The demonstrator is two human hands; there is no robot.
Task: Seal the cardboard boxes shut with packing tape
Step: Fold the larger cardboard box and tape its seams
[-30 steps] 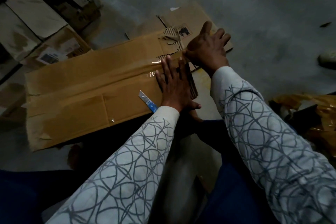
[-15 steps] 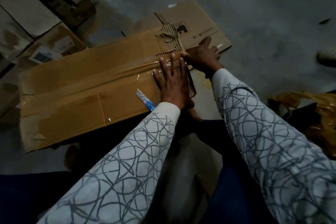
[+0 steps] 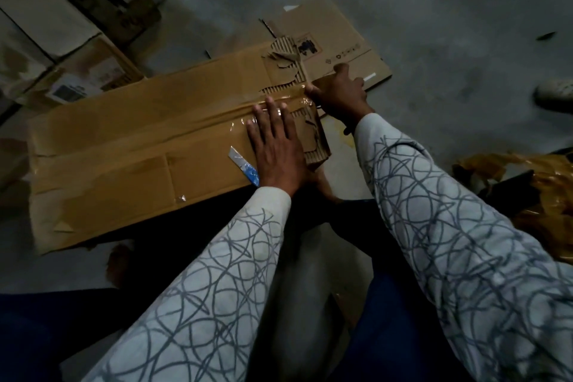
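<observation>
Two hands work the right end of a long cardboard box (image 3: 139, 139) lying on the floor from 9 o'clock to frame centre. Left hand (image 3: 276, 149) is flat, fingers straight, pressing clear packing tape (image 3: 217, 116) onto the seam. Right hand (image 3: 338, 96), at its 1 o'clock, has fingers curled over the box end, apparently pinching the tape; the view is dim. Blue cutter (image 3: 245, 166) lies at the left hand's 8 o'clock.

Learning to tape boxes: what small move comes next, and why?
Probably pull the packing tape down over the torn end of the cardboard box: the left hand presses it flat on the seam, and the right hand grips it there.
</observation>
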